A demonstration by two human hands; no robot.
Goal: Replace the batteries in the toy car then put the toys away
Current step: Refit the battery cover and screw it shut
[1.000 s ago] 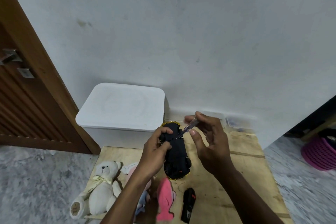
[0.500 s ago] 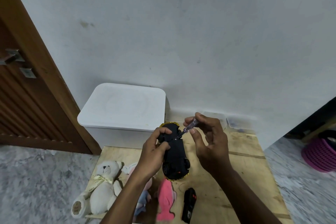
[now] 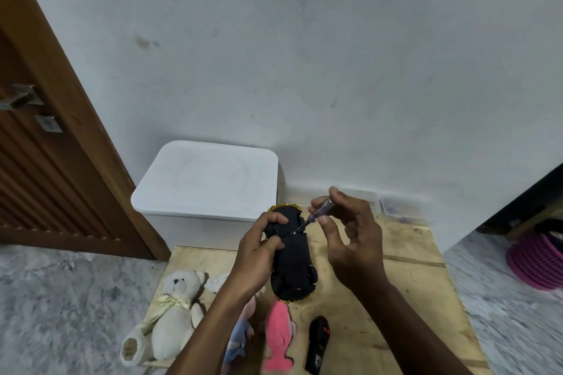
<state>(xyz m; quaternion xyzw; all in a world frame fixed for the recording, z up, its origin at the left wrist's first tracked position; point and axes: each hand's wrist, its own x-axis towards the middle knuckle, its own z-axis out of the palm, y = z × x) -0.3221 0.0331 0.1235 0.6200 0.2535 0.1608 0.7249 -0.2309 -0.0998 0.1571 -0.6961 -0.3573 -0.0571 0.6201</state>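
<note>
I hold a toy car upside down above the wooden board; its black underside faces me and a yellow body shows at both ends. My left hand grips the car's far end. My right hand pinches a small screwdriver with a clear handle, its tip touching the car's underside near my left thumb. A black remote control lies on the board below the car.
A white lidded box stands against the wall behind the board. A white teddy bear, a pink plush fish and a blue-pink plush lie at the board's left. Small clear containers sit by the wall. A pink basket stands right, a wooden door left.
The hands, car and screwdriver have barely shifted; the fingers of my right hand have moved slightly on the screwdriver handle.
</note>
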